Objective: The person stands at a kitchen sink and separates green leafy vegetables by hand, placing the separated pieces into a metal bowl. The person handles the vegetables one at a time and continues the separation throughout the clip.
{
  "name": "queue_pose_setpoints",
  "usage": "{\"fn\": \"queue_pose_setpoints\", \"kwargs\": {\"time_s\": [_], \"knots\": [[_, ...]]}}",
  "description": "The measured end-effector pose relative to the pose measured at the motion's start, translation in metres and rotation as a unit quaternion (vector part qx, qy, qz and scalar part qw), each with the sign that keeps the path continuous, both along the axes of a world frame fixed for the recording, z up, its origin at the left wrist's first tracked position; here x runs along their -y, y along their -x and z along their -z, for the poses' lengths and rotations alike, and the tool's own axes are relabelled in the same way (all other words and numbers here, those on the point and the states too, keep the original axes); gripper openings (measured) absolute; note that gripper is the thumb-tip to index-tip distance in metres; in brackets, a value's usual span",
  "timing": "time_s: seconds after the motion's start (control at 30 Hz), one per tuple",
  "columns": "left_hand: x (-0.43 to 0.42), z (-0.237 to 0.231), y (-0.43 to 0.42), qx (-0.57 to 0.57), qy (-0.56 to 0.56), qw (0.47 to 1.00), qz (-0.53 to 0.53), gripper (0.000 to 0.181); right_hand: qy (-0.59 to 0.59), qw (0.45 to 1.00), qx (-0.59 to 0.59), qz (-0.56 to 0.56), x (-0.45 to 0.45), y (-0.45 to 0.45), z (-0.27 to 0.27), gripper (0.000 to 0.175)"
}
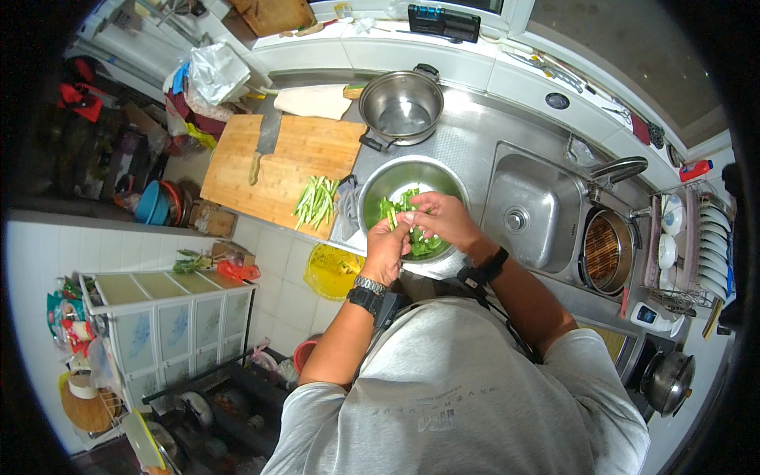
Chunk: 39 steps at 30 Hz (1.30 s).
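Both my hands meet over a steel bowl [375,178] that holds green leafy vegetables [425,244]. Between the fingers of my left hand [387,246] are pale green stems [392,218]. My right hand [446,219] touches the same greens at their upper side, its fingertips close to my left thumb; whether it grips them is hard to tell. Left of the bowl, a pile of cut green stems [316,203] lies on a wooden cutting board [237,172]. A cleaver [268,133] with a wooden handle rests at the board's back.
Behind the bowl stands a steel pot [402,107]. A sink [530,196] with a faucet [620,169] is at the right, beside a dish rack [683,237]. A crumpled grey bag [348,208] sits between board and bowl. A yellow-lined bin [332,276] stands below the counter edge.
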<state>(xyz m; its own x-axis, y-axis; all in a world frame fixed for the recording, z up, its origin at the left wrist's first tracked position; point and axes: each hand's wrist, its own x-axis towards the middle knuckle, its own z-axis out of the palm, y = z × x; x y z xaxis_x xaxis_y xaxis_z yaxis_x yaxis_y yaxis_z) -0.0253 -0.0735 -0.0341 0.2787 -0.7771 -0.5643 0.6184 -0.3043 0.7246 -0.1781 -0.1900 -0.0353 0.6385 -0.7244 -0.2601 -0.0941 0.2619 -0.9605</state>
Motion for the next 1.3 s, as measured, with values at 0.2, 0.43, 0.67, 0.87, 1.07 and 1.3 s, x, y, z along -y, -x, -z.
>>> {"fn": "queue_pose_setpoints", "kwargs": {"time_s": [0.2, 0.43, 0.67, 0.87, 1.07, 1.3], "knots": [[-0.007, 0.000, -0.005, -0.050, 0.033, 0.998, 0.009, 0.010, -0.041, 0.998, 0.010, -0.045, 0.005, 0.003, 0.001, 0.023], [-0.016, 0.010, -0.009, -0.097, 0.001, 0.995, -0.027, 0.010, 0.308, 0.948, -0.057, -0.050, 0.018, 0.009, 0.018, 0.007], [-0.036, 0.012, -0.029, -0.154, 0.009, 0.984, -0.086, 0.018, 0.559, 0.759, -0.277, -0.186, 0.036, 0.003, 0.018, 0.015], [-0.043, 0.002, -0.033, -0.203, -0.005, 0.972, -0.116, 0.014, 0.615, 0.671, -0.289, -0.297, 0.056, -0.050, 0.039, 0.013], [-0.054, -0.003, -0.035, -0.193, 0.024, 0.975, -0.107, 0.008, 0.641, 0.638, -0.295, -0.307, 0.061, -0.073, 0.068, 0.017], [-0.048, 0.005, -0.041, -0.118, 0.013, 0.988, -0.094, 0.015, 0.571, 0.738, -0.242, -0.264, 0.070, -0.040, 0.053, 0.005]]}}
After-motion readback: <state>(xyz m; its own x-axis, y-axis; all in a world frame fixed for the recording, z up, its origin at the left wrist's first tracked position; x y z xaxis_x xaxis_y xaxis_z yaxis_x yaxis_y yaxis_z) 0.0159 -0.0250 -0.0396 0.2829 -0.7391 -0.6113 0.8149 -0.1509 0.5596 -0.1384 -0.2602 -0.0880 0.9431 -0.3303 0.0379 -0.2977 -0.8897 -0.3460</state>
